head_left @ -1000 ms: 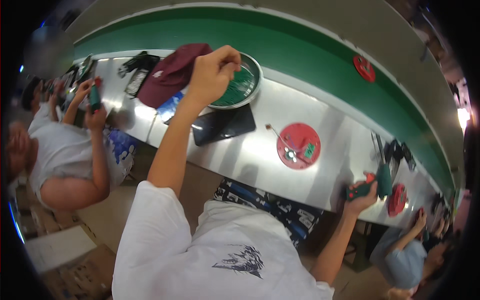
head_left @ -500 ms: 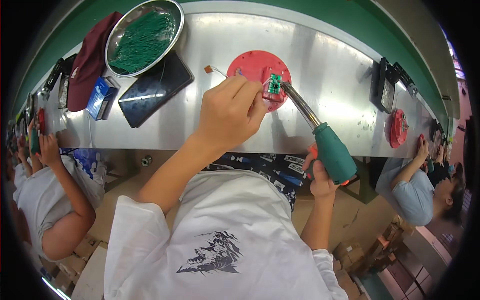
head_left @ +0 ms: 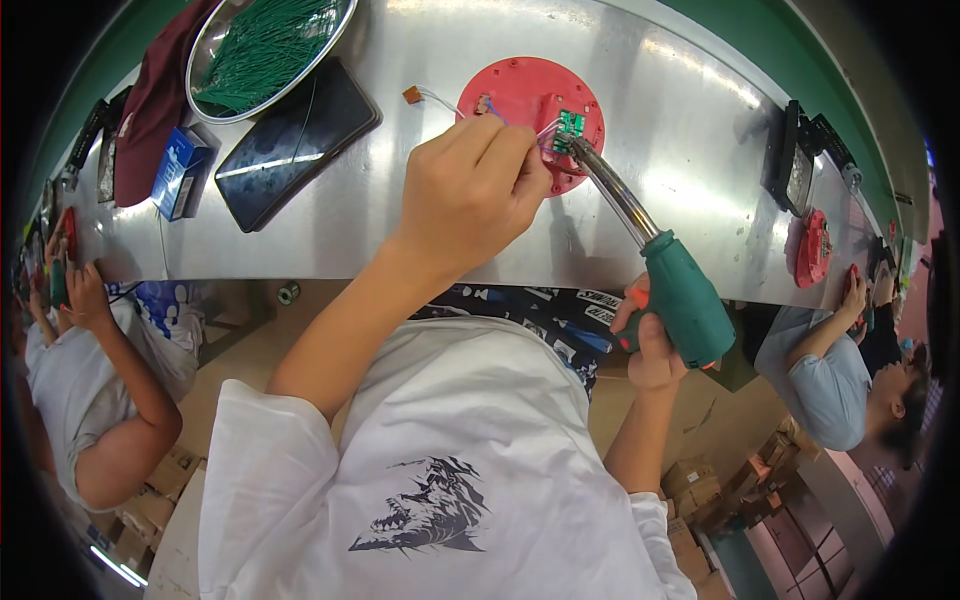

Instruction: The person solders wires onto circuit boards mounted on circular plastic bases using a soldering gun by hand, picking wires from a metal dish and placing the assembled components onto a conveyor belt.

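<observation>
A round red plastic disc [head_left: 500, 80] lies on the metal bench, with a small green circuit board [head_left: 571, 122] mounted on its right part. My right hand [head_left: 655, 345] grips a soldering gun [head_left: 688, 300] with a green body and orange-red parts. Its metal barrel slants up to the left, and the tip meets the near part of the board. My left hand [head_left: 470, 190] covers the disc's near left part, thumb and forefinger pinched together beside the board. Thin white wires [head_left: 549, 128] run from the board toward those fingertips, which hide their ends. An orange-brown connector [head_left: 412, 94] on white wires lies left of the disc.
At left are a metal bowl [head_left: 205, 60] of green wires, a black tablet-like slab [head_left: 290, 150], a blue box [head_left: 180, 170] and a maroon cap [head_left: 150, 110]. Another red disc [head_left: 813, 250] lies at right. Co-workers sit at both sides.
The whole view has shifted, so the bench appears higher. The soldering tip has moved from the board's right edge to its near part. My left hand sits slightly nearer me relative to the board.
</observation>
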